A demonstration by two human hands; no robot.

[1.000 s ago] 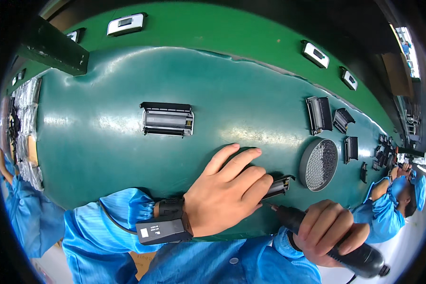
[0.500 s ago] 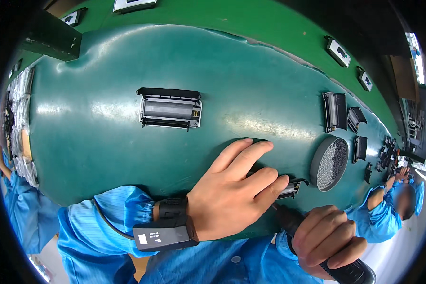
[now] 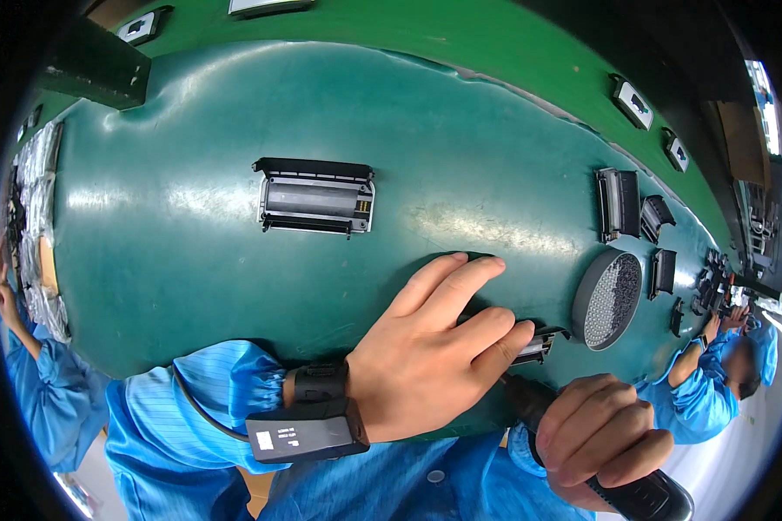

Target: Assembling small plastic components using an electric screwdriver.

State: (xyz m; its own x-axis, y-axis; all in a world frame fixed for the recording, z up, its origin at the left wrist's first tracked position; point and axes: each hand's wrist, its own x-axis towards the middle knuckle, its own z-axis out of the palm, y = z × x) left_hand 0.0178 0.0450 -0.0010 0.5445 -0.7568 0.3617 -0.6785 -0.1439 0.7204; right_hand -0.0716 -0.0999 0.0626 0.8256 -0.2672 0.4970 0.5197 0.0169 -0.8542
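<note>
Right hand (image 3: 604, 434) clenched round black driver (image 3: 527, 399); left hand (image 3: 434, 369) over black part (image 3: 539, 346), can't tell grip — driver could skid if part shifts.

The left hand (image 3: 434, 365) lies back upward, fingers (image 3: 463, 286) extended and parted, while the right hand (image 3: 601, 430) curls tightly.

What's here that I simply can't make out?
All in the head view:
Part by the left hand: partly covered by that hand.
Tip of the tool: hidden at the left hand, so contact is unclear.
White unit: cut off by the top edge.
Far parts: too small and crowded to count.
</note>
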